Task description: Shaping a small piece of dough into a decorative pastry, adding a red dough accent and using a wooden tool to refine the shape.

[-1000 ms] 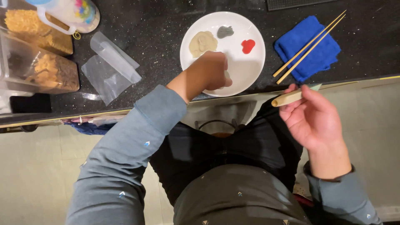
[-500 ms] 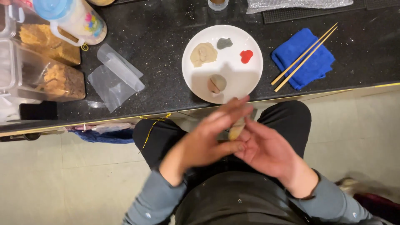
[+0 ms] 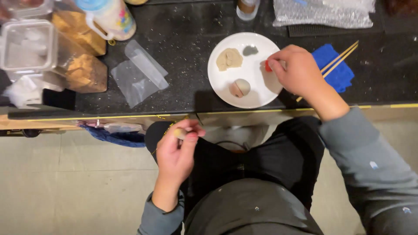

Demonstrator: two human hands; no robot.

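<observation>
Our right hand (image 3: 295, 69) pinches red dough (image 3: 268, 66) on the round white plate (image 3: 257, 93); our left hand (image 3: 176, 152), nearer us, grips a small beige lump (image 3: 180, 133).

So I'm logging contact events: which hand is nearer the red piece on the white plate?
Right. The right hand touches the red piece at the plate's right edge; the left hand is off the counter, over the lap.

1. Left hand (image 3: 176, 152), right hand (image 3: 296, 72): bare, no gloves.
2. Grey-blue long sleeves (image 3: 370, 161), small light marks on fabric.
3. Dark apron (image 3: 252, 213) w/ pale specks; black trousers (image 3: 283, 156).
</observation>
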